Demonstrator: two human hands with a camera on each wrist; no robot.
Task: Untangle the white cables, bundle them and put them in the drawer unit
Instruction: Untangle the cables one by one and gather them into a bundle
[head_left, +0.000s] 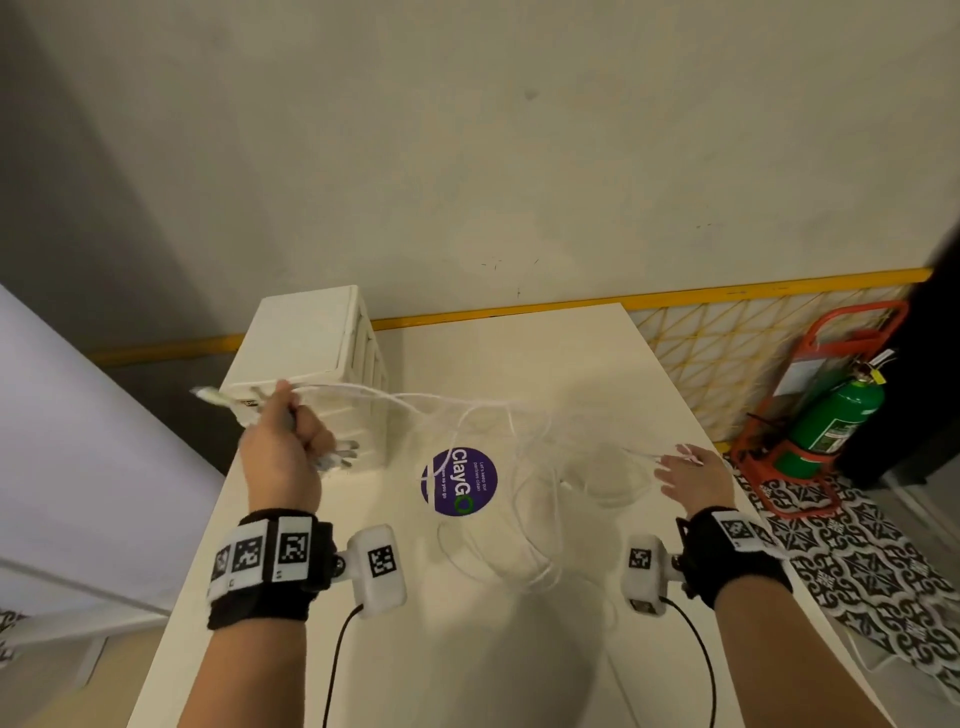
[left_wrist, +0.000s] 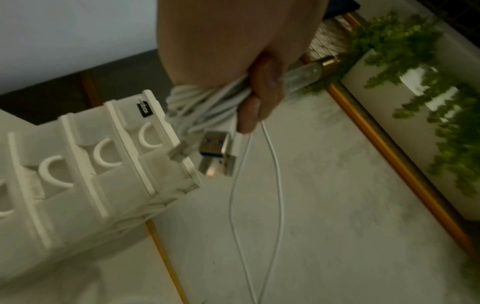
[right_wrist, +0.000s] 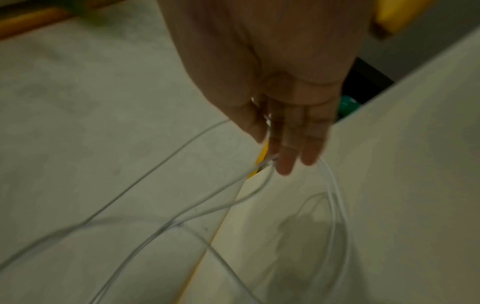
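Standing by the table, I'd call this the untangling step, with the bundling half begun. At the far left the drawer unit (head_left: 311, 364) stands on the table's (head_left: 519, 649) back corner, one unit, drawers closed as far as I can see; the left wrist view shows at least three curved pulls, possibly a fourth at the edge. Just in front of it the left hand (head_left: 283, 457) is raised and fisted round a gathered coil of the white cables (head_left: 519, 499); the left wrist view shows three metal plugs (left_wrist: 217, 153) hanging from that fist, and one more connector end sticks out to its left in the head view. From there strands run rightward in the air, over a single purple round sticker (head_left: 460, 480), down into loose loops lying on the tabletop. How many cables make up the tangle I cannot tell. At the right the right hand (head_left: 688, 475) hovers with fingers nearly straight, strands passing between thumb and fingers (right_wrist: 285, 162); whether it truly pinches them I cannot make out. On the floor at the far right stands one green fire extinguisher (head_left: 836, 415).

Next, I judge, the right hand must feed slack toward the coil and work out crossings gently.
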